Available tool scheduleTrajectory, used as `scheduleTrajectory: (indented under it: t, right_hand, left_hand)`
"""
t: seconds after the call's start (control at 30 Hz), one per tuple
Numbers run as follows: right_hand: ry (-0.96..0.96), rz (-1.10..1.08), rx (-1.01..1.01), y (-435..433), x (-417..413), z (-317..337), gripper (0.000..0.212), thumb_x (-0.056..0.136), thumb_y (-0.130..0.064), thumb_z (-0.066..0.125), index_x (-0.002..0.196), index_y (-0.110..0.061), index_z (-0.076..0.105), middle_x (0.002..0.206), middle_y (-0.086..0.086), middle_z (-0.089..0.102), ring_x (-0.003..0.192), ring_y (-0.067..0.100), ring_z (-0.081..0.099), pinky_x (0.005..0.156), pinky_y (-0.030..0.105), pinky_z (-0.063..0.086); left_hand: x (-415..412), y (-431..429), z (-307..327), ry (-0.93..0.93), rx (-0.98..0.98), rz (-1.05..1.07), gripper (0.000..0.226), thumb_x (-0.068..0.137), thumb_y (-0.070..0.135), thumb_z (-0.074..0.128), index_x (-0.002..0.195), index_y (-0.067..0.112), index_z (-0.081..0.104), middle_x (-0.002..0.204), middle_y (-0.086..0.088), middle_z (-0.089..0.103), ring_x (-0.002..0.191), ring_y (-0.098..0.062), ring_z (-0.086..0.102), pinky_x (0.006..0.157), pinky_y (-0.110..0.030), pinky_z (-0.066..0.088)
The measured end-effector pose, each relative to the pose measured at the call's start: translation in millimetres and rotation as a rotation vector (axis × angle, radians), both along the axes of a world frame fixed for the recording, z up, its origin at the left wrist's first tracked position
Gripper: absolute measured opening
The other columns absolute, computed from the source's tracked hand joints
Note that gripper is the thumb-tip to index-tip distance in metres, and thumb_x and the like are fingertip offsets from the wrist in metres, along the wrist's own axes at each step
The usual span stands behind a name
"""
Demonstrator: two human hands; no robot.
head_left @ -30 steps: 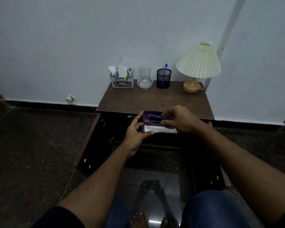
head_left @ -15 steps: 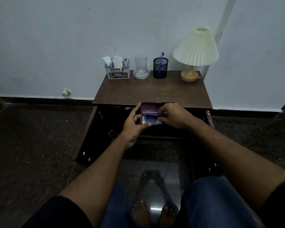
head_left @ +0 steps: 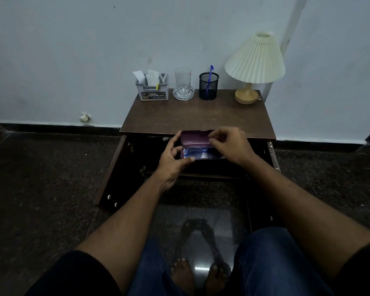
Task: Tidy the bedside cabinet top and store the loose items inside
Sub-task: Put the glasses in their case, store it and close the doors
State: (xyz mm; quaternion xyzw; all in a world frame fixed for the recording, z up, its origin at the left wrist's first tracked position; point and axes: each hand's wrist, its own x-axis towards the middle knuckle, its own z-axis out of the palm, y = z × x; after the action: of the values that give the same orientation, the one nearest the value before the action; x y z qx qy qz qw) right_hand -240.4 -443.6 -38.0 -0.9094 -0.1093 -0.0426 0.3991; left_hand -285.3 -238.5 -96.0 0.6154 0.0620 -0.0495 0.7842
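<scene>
An open purple glasses case is held in front of the brown bedside cabinet top, just over the open cabinet. Blue glasses lie in its lower half on a white cloth. My left hand grips the case's left end, thumb under the front edge and fingers up along the lid. My right hand has curled fingertips on the raised lid's right part and hides the case's right end.
Along the wall on the cabinet top stand a grey organiser with papers, a glass on a crystal dish, a black mesh pen cup with a blue pen, and a cream lamp. Both cabinet doors stand open. My knees and feet are below.
The blue glasses went from my right fingers down into the case. My right hand then moved up to the lid, which now stands raised. The camera view shifted slightly.
</scene>
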Motion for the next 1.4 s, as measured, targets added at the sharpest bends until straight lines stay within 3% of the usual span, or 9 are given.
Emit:
scheduleTrajectory:
  t: [0.13, 0.3, 0.47, 0.57, 0.77, 0.9, 1.1, 1.23, 1.4]
  right_hand:
    - [-0.018, -0.253, 0.301, -8, 0, -7, 0.009, 0.087, -0.029, 0.071, 0.094, -0.024, 0.072, 0.087, -0.008, 0.069, 0.082, 0.008, 0.066, 0.078, 0.032, 0.058]
    - [0.176, -0.375, 0.521, -8, -8, -29, 0.037, 0.089, -0.05, 0.066, 0.116, -0.026, 0.059, 0.112, 0.002, 0.066, 0.104, 0.019, 0.066, 0.092, 0.045, 0.057]
    - [0.546, -0.268, 0.803, 0, -21, -41, 0.035, 0.095, -0.062, 0.05, 0.111, -0.032, 0.057, 0.12, -0.001, 0.067, 0.108, 0.026, 0.068, 0.068, 0.041, 0.061]
    - [0.628, -0.226, 0.935, 1, -24, -44, 0.037, 0.097, -0.062, 0.046, 0.116, -0.031, 0.057, 0.128, 0.002, 0.065, 0.112, 0.028, 0.067, 0.076, 0.051, 0.062]
    - [0.623, -0.206, 1.023, 3, -25, -48, 0.038, 0.102, -0.048, 0.049, 0.123, -0.017, 0.055, 0.121, 0.004, 0.065, 0.108, 0.029, 0.068, 0.075, 0.048, 0.062]
    - [0.576, -0.233, 1.065, 9, -24, -50, 0.011, 0.104, -0.023, 0.049, 0.107, -0.018, 0.058, 0.113, 0.007, 0.06, 0.1, 0.025, 0.065, 0.07, 0.04, 0.063]
    - [0.546, -0.231, 1.024, 10, -25, -53, 0.012, 0.102, -0.013, 0.051, 0.108, -0.02, 0.059, 0.117, 0.01, 0.058, 0.099, 0.021, 0.064, 0.064, 0.034, 0.062]
    - [0.489, -0.215, 0.993, 8, -27, -56, 0.028, 0.099, -0.016, 0.062, 0.126, -0.016, 0.055, 0.123, 0.011, 0.058, 0.1, 0.021, 0.068, 0.069, 0.035, 0.064]
    - [0.442, -0.256, 1.047, 8, -29, -53, 0.046, 0.094, -0.013, 0.069, 0.135, -0.009, 0.048, 0.112, 0.01, 0.066, 0.094, 0.02, 0.072, 0.073, 0.032, 0.064]
  left_hand:
    - [1, 2, 2, -0.001, -0.038, 0.013, 0.095, 0.074, -0.015, 0.077, 0.148, 0.036, 0.046, 0.13, -0.014, 0.066, 0.122, -0.031, 0.066, 0.101, -0.052, 0.054]
    - [-1, 2, 2, 0.007, -0.061, 0.002, 0.094, 0.075, -0.017, 0.076, 0.147, 0.036, 0.046, 0.131, -0.015, 0.065, 0.121, -0.03, 0.066, 0.098, -0.049, 0.057]
    - [-1, 2, 0, 0.015, -0.038, -0.001, 0.091, 0.075, -0.017, 0.076, 0.144, 0.035, 0.049, 0.129, -0.015, 0.066, 0.12, -0.032, 0.066, 0.097, -0.052, 0.057]
    - [-1, -1, -3, 0.009, 0.01, 0.006, 0.084, 0.074, -0.014, 0.078, 0.14, 0.028, 0.05, 0.123, -0.015, 0.068, 0.113, -0.027, 0.069, 0.093, -0.048, 0.059]
    - [3, -3, -7, 0.018, 0.002, 0.036, 0.064, 0.078, -0.013, 0.076, 0.127, 0.022, 0.056, 0.115, -0.007, 0.072, 0.1, -0.017, 0.073, 0.083, -0.038, 0.063]
    - [4, -3, -7, 0.024, -0.015, 0.029, 0.056, 0.079, -0.013, 0.074, 0.123, 0.02, 0.059, 0.114, -0.007, 0.071, 0.098, -0.013, 0.072, 0.088, -0.038, 0.06]
    - [7, -5, -4, 0.091, -0.149, 0.065, 0.034, 0.089, 0.004, 0.072, 0.119, 0.016, 0.061, 0.115, -0.01, 0.072, 0.112, -0.024, 0.068, 0.087, -0.039, 0.061]
    - [9, -7, -6, 0.094, -0.133, 0.102, 0.029, 0.091, 0.004, 0.07, 0.117, 0.015, 0.063, 0.109, -0.007, 0.073, 0.103, -0.019, 0.071, 0.077, -0.034, 0.062]
    - [11, -6, -4, 0.106, -0.21, 0.158, 0.04, 0.086, 0.002, 0.074, 0.12, 0.017, 0.06, 0.107, -0.009, 0.076, 0.101, -0.021, 0.075, 0.077, -0.034, 0.062]
